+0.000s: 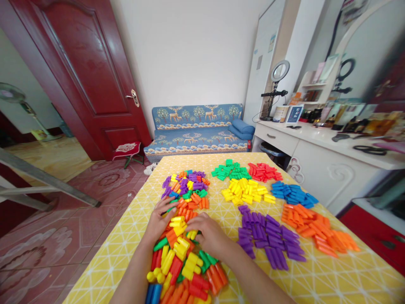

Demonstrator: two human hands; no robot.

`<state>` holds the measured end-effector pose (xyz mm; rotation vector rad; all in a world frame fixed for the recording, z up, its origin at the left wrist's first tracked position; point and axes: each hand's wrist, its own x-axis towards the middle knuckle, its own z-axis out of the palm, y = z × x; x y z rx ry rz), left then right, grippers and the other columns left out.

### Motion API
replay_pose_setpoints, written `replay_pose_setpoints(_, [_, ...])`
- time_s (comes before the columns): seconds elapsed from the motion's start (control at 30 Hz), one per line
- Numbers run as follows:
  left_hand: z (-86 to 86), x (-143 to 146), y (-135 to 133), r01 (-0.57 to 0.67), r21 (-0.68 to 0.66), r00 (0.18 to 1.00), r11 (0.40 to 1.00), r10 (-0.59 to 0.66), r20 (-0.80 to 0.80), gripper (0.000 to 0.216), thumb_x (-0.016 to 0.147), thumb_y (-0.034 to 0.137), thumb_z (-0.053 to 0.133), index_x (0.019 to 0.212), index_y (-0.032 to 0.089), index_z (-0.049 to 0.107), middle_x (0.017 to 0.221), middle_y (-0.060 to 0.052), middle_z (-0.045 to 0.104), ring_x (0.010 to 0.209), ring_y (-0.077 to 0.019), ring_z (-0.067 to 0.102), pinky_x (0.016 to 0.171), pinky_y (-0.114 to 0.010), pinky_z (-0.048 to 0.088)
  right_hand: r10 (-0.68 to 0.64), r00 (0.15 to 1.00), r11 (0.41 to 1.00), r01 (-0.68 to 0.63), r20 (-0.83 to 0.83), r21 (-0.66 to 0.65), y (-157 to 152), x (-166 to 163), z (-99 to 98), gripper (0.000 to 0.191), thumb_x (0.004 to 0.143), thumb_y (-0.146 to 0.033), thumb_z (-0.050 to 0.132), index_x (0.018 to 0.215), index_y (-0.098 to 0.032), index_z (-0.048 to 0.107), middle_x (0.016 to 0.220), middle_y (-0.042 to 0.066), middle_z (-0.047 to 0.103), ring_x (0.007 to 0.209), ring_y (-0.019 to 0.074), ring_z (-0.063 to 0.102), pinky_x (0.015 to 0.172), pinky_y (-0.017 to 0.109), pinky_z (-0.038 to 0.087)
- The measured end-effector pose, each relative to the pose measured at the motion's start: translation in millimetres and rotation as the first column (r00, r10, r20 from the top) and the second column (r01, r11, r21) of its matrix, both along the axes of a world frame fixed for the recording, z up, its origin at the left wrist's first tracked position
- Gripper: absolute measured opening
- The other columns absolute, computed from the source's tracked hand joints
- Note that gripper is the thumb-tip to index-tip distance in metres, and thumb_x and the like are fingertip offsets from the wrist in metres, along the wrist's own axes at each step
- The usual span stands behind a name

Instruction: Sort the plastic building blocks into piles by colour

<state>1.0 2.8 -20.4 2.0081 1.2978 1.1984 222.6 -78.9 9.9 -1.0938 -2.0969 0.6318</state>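
A long mixed heap of plastic connector blocks (pixel 177 266) in yellow, red, orange, green, blue and purple runs along the left side of the table. My left hand (pixel 160 217) rests on the heap's left edge, fingers stretched and apart, near green and orange blocks. Across from it, my right hand (pixel 207 232) bends its fingers around a yellow block (pixel 192 234) in the heap; its thumb is partly hidden. Between the hands lie more yellow blocks (pixel 177 226). The heap's far end (pixel 185 183) is mostly purple with some orange, yellow and green.
Single-colour piles lie to the right: green (pixel 230 170), red (pixel 264 172), yellow (pixel 245 191), blue (pixel 293 194), purple (pixel 268 238) and orange (pixel 318 228). They share the yellow patterned tablecloth (pixel 228 278). Beyond stand a blue sofa (pixel 196 137) and a white dressing table (pixel 335 156).
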Motion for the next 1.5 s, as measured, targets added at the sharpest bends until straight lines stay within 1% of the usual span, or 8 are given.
replay_pose_setpoints(0.2, [0.4,0,0,-0.001,-0.012,1.0,1.0,0.001,0.01,0.03,0.081,0.046,0.062,0.102,0.028,0.075,0.126,-0.006,0.064,0.131,-0.0296,0.045,0.114,-0.055,0.027,-0.171,0.985,0.984,0.171,0.01,-0.045,0,-4,-1.4,0.031,0.076,-0.011,0.059,0.1,-0.026,0.072,0.098,0.002,0.071,0.096,0.0191,0.059,0.086,0.03,0.042])
replay_pose_setpoints(0.4, [-1.7,-1,1,-0.004,-0.014,1.0,1.0,0.004,0.005,0.03,0.081,0.046,0.061,0.103,0.029,0.075,0.127,-0.006,0.064,0.132,-0.0294,0.044,0.114,-0.055,0.027,-0.457,0.855,0.889,0.448,-0.245,-0.094,16,29,16.6,0.018,0.081,-0.034,0.058,0.092,-0.021,0.064,0.084,0.002,0.07,0.077,0.018,0.063,0.071,0.028,0.045])
replay_pose_setpoints(0.47, [-2.2,-1,1,-0.002,-0.012,1.0,1.0,0.002,0.006,0.03,0.081,0.046,0.061,0.103,0.029,0.075,0.126,-0.006,0.064,0.131,-0.0291,0.045,0.114,-0.054,0.028,-0.567,0.751,0.816,0.569,-0.338,-0.103,24,56,20.4,0.025,0.079,-0.043,0.057,0.086,-0.02,0.064,0.081,0.003,0.069,0.07,0.0181,0.061,0.067,0.029,0.045])
replay_pose_setpoints(0.6, [-1.8,0,1,-0.001,-0.014,1.0,1.0,0.001,0.01,0.03,0.081,0.046,0.062,0.102,0.028,0.075,0.126,-0.006,0.064,0.131,-0.0294,0.045,0.114,-0.055,0.027,-0.791,0.511,0.572,0.813,-0.337,-0.111,34,118,22.2,0.037,0.071,-0.051,0.06,0.086,-0.019,0.068,0.083,0.006,0.07,0.059,0.0176,0.055,0.06,0.031,0.043])
replay_pose_setpoints(0.73, [-1.2,0,1,0.004,-0.016,1.0,1.0,-0.003,0.019,0.03,0.081,0.046,0.062,0.102,0.028,0.075,0.127,-0.006,0.064,0.132,-0.0298,0.044,0.114,-0.056,0.026,-0.862,0.434,0.46,0.886,-0.261,-0.049,33,154,15.4,0.035,0.07,-0.046,0.058,0.087,-0.018,0.07,0.09,0.007,0.072,0.064,0.0201,0.06,0.064,0.032,0.044])
replay_pose_setpoints(0.93, [0.9,0,0,0.003,-0.017,1.0,1.0,-0.003,0.01,0.031,0.081,0.047,0.062,0.102,0.028,0.075,0.128,-0.007,0.063,0.132,-0.0305,0.044,0.113,-0.056,0.027,-0.891,0.427,0.437,0.899,-0.155,-0.033,36,157,-2.4,0.03,0.072,-0.038,0.054,0.089,-0.019,0.07,0.091,0.008,0.073,0.078,0.0237,0.066,0.073,0.035,0.048])
replay_pose_setpoints(1.2, [-0.6,-1,0,0.0,-0.009,1.0,1.0,0.0,0.003,0.032,0.082,0.048,0.061,0.102,0.028,0.075,0.127,-0.007,0.064,0.13,-0.0301,0.046,0.113,-0.055,0.028,-0.868,0.422,0.47,0.867,-0.261,-0.163,47,160,-20.4,0.032,0.068,-0.03,0.056,0.094,-0.016,0.067,0.094,0.011,0.072,0.08,0.023,0.069,0.074,0.035,0.053])
replay_pose_setpoints(1.5, [0.6,0,-1,-0.001,-0.015,1.0,1.0,0.001,0.014,0.031,0.081,0.047,0.061,0.102,0.028,0.075,0.126,-0.007,0.064,0.13,-0.0301,0.046,0.113,-0.056,0.028,-0.874,0.402,0.456,0.873,-0.272,-0.174,44,152,-9.2,0.032,0.065,-0.03,0.06,0.093,-0.015,0.068,0.099,0.012,0.071,0.079,0.0225,0.069,0.082,0.037,0.052])
